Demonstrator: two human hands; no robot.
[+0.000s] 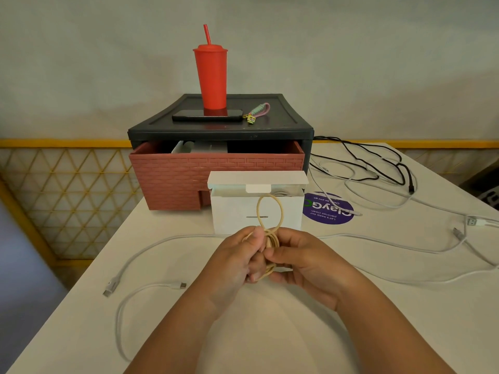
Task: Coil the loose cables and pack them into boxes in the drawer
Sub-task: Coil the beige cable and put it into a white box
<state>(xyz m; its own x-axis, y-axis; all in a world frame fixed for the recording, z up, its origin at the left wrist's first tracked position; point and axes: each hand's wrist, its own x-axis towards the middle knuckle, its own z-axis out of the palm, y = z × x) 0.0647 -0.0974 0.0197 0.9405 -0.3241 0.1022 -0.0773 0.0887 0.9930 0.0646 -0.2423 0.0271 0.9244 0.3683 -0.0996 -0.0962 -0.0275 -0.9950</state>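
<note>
Left hand (237, 255) and right hand (299, 257) pinch a coiled beige braided cable (270, 241); slackening could spring loops before the twelve-o'clock white cardboard box (232, 211).

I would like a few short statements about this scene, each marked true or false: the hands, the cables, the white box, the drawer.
1. The left hand and the right hand both hold the beige cable. True.
2. The white box on the table is closed. False: its lid is folded up and open.
3. The red cup stands on the table. False: it stands on top of the black drawer unit.
4. The drawer is pulled partly out. True.
5. A black cable lies on the table, to the right of the drawer unit. True.
</note>
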